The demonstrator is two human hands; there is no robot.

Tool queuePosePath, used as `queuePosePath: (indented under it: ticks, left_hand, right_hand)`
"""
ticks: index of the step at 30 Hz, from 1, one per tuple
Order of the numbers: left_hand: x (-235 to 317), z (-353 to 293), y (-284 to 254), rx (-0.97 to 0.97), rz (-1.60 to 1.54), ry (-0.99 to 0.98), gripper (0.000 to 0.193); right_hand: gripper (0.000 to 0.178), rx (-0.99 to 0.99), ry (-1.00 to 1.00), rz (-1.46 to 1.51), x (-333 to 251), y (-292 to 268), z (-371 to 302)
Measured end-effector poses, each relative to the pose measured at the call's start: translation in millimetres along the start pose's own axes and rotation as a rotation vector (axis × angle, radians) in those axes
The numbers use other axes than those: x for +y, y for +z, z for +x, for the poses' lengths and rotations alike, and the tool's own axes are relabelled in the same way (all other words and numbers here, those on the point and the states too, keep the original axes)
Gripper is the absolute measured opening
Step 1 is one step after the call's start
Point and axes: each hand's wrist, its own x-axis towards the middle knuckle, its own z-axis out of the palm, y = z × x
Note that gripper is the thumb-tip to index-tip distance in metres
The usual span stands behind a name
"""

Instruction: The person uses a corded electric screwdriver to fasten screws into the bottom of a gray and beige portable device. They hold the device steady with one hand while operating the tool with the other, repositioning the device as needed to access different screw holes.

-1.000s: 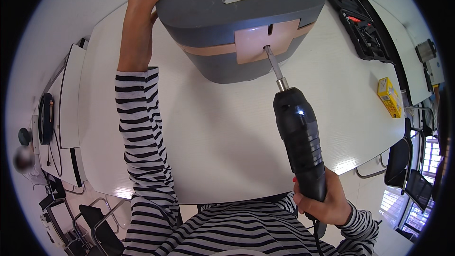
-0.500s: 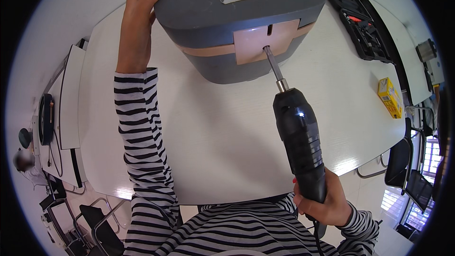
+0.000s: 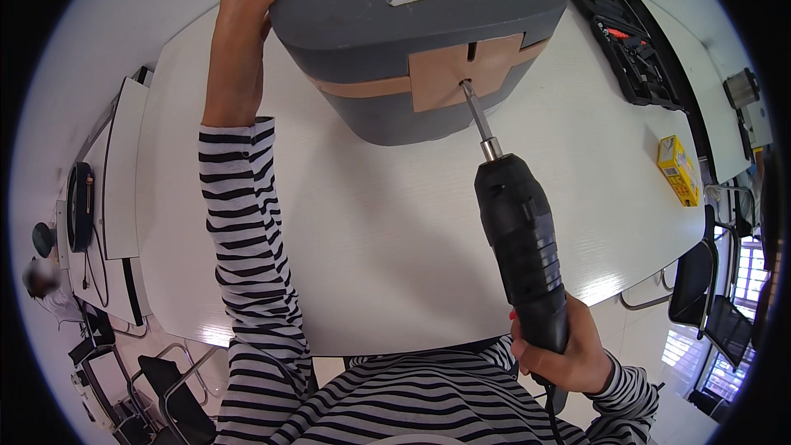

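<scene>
A grey appliance (image 3: 346, 25) with rounded corners and a copper-coloured band stands at the far side of the table. My left hand (image 3: 239, 41) grips its left side, thumb over the top edge, other fingers partly hidden behind. A black corded electric screwdriver (image 3: 523, 231) is in my right hand (image 3: 577, 350), with my fingers wrapped round its rear end. Its long metal bit (image 3: 478, 115) points up and away from me, and the tip sits in a small hole in the copper-coloured front plate (image 3: 437, 74). Whether a screw is in that hole is hidden.
An open black tool case (image 3: 630, 62) lies at the table's far right, holding several tools. Nearer along the right edge stands a small yellow box (image 3: 680, 171). The white table (image 3: 371, 222) curves round in front of me. Black chairs (image 3: 696, 284) stand beyond it, and a person sits far left.
The front plate looks darker and less shiny than before. The appliance has shifted very slightly; my hands and the electric screwdriver hold almost the same positions.
</scene>
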Motion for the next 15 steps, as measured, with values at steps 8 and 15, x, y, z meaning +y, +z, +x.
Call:
queuePosePath:
  ticks: [8,15]
  left_hand:
    - [1.7,0.2,-1.6,-0.005,0.014,0.000,0.072]
    - [6.2,-1.0,0.8,-0.010,0.003,-0.034,0.071]
  right_hand:
    - [0.038,-0.009,-0.004,0.038,1.0,-0.1,0.8]
    - [0.037,-0.022,-0.032,0.084,0.6,1.4,-0.8]
